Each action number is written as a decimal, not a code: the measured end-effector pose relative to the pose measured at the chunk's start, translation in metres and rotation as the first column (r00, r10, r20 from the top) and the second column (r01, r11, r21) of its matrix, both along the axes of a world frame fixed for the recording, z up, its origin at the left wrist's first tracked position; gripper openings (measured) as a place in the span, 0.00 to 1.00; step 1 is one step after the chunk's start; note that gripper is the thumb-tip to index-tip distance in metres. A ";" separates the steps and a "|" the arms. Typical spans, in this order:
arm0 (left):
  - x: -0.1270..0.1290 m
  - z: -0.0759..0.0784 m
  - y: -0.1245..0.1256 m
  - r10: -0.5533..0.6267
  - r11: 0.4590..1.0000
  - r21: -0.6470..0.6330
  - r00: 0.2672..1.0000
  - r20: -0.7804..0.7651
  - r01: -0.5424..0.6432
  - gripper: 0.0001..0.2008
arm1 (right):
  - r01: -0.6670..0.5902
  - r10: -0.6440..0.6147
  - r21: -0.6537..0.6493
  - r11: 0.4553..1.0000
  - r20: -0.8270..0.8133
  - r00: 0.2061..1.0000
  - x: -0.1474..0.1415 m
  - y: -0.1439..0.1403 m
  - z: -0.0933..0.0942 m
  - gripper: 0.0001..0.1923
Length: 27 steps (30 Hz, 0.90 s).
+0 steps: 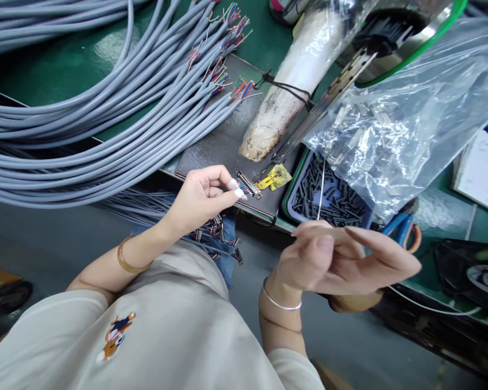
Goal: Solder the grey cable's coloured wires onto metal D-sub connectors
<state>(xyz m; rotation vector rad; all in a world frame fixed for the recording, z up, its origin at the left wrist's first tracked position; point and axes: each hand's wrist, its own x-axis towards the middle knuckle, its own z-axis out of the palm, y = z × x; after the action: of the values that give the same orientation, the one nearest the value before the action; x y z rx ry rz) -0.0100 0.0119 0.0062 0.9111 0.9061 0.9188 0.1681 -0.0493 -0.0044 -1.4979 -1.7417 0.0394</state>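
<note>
Big bundle of grey cables [85, 124] sprawls across the bench's [65, 70] far left, stripped coloured ends pointing right toward the dark plate [219, 146] by the front edge. Left hand [199, 197] pinches a small connector [248, 185] just over that plate's front edge, long axis running left-to-right, tilted down to the right. Right hand [341, 260] is pinched on a thin wire [321, 187] standing nearly upright over the blue tray [295, 187].

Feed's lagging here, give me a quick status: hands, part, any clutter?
Left hand pinching connector. Right hand pinching thin wire. Grey cable bundle left, plastic bag overhanging right.
</note>
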 end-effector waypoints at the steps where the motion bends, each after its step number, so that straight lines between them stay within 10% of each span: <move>1: 0.000 0.000 0.001 -0.001 1.000 -0.015 1.000 0.007 0.001 0.14 | 0.005 -0.005 0.009 1.000 -0.005 1.000 0.000 0.000 -0.001 0.11; 10: 0.004 0.002 0.006 0.020 1.000 -0.004 1.000 0.012 -0.020 0.16 | 0.099 -0.009 0.402 0.910 -0.220 0.976 -0.008 0.001 -0.006 0.12; 27: 0.007 0.006 0.004 0.162 0.960 0.246 0.981 -0.109 -0.131 0.08 | -0.033 0.037 0.218 0.975 -0.014 0.999 -0.016 0.023 0.007 0.07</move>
<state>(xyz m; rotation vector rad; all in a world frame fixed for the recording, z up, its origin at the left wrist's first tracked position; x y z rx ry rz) -0.0027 0.0160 0.0120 1.1298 0.9974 1.1241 0.1518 -0.0260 0.0025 -1.3039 -1.6984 -0.1165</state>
